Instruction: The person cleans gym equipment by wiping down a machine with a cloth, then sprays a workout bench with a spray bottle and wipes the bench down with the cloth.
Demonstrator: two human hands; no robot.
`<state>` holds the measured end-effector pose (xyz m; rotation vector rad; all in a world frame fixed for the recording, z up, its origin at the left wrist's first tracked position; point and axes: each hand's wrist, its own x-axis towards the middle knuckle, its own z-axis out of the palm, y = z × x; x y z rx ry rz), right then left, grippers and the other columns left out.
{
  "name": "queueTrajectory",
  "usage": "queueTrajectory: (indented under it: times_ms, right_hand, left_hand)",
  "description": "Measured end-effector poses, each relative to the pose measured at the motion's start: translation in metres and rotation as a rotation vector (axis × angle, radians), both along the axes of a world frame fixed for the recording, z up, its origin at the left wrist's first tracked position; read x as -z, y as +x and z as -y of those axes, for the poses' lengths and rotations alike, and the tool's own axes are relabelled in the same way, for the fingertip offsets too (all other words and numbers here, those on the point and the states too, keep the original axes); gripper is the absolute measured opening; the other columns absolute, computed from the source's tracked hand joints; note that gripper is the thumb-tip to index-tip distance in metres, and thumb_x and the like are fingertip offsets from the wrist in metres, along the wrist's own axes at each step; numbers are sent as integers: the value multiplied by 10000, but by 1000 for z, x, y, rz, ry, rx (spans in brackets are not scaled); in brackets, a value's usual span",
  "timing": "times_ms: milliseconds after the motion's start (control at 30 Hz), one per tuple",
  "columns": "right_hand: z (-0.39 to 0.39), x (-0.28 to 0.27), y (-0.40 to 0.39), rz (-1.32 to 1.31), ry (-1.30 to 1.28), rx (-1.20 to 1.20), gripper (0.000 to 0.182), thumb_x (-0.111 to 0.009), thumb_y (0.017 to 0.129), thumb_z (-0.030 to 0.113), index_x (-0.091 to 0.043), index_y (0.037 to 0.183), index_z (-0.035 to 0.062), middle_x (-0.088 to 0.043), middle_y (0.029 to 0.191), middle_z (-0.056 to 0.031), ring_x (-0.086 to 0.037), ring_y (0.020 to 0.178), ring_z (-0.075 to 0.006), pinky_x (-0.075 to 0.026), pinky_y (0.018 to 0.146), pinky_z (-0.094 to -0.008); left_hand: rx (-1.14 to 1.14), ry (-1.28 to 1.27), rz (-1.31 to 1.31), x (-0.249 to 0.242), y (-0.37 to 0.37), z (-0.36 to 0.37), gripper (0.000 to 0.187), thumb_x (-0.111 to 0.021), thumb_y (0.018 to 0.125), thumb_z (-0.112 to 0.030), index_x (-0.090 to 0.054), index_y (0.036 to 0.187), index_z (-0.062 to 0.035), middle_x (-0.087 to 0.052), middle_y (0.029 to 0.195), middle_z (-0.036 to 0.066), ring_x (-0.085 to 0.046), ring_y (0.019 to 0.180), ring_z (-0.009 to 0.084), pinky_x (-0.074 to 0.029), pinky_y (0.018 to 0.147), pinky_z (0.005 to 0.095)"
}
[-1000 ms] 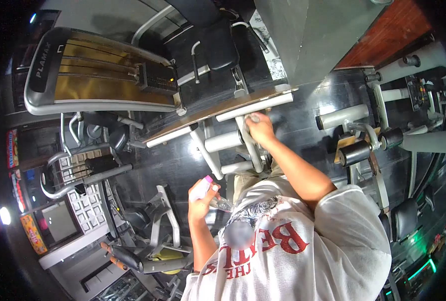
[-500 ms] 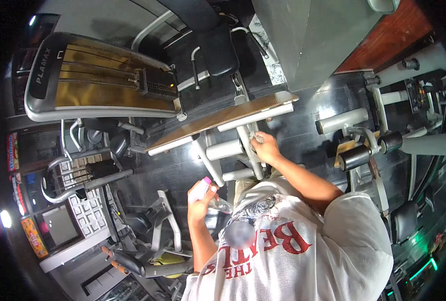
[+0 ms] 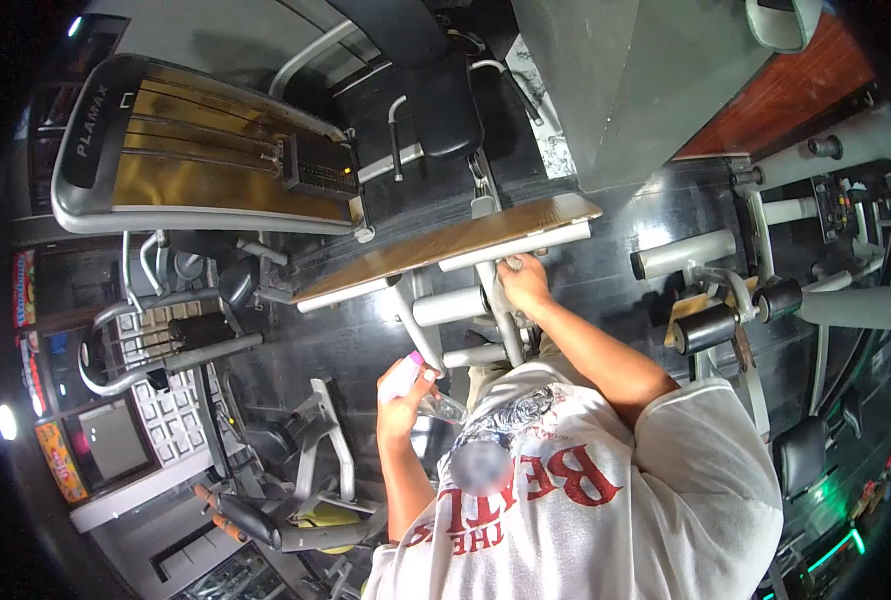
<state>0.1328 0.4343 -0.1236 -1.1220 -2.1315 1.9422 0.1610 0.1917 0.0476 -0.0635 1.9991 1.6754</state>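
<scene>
A spray bottle [image 3: 447, 408] with a clear body, whitish head and pink nozzle is in my left hand [image 3: 398, 408], fingers wrapped around its neck. My right hand [image 3: 527, 287] is closed on a pale cloth [image 3: 511, 264], only a bit of which shows. That hand presses against the silver metal upright [image 3: 499, 312] of a bench-like gym frame, just under its top. Along the top of this frame lies a long brown board [image 3: 455, 236] with white padded edges [image 3: 515, 247]. A silver cylinder [image 3: 450, 306] runs between the frame's uprights.
A weight-stack machine [image 3: 215, 150] with a gold panel stands at the far left. Behind the board is a black-padded seat [image 3: 445, 120]. To the right stands another machine with black rollers [image 3: 707, 319]. A grey pillar [image 3: 605, 90] rises at the back.
My right hand has slid a little up the metal upright with the cloth, closer to the board. My left hand still holds the spray bottle in about the same place.
</scene>
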Motion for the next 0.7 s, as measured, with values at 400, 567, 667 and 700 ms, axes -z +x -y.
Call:
queueTrajectory:
  times_ms: [400, 567, 667, 700]
  right_hand:
    - [-5, 28, -10, -16, 113, -122, 433, -675, 872, 256, -652, 1185, -41, -672, 1177, -241, -631, 1126, -399, -486, 987, -406]
    - [-3, 8, 3, 17, 82, -85, 445, -676, 881, 249, -637, 1212, -45, -657, 1200, -253, -630, 1130, -398, -487, 987, -396]
    - [0, 3, 22, 9, -58, -133, 401, -695, 872, 224, -652, 1184, -24, -675, 1154, -257, -650, 1109, -364, -488, 965, -378]
    - [-4, -2, 23, 24, -60, -163, 406, -693, 865, 220, -653, 1187, -24, -672, 1156, -261, -647, 1114, -370, -489, 974, -381]
  left_hand:
    - [7, 41, -6, 6, -2, -16, 117, -694, 876, -56, -648, 923, 41, -659, 846, 102, -626, 664, 178, -525, 615, 315]
    - [-18, 57, -4, 8, 3, -15, 131, -700, 882, -80, -661, 919, 39, -650, 840, 90, -622, 670, 172, -522, 617, 315]
    - [-32, -2, -14, 3, 11, -10, 175, -712, 880, -109, -668, 955, 43, -651, 842, 81, -618, 669, 161, -517, 623, 309]
    - [-33, -17, -10, 4, 14, -6, 190, -717, 879, -118, -669, 969, 43, -652, 845, 78, -617, 669, 158, -516, 623, 306]
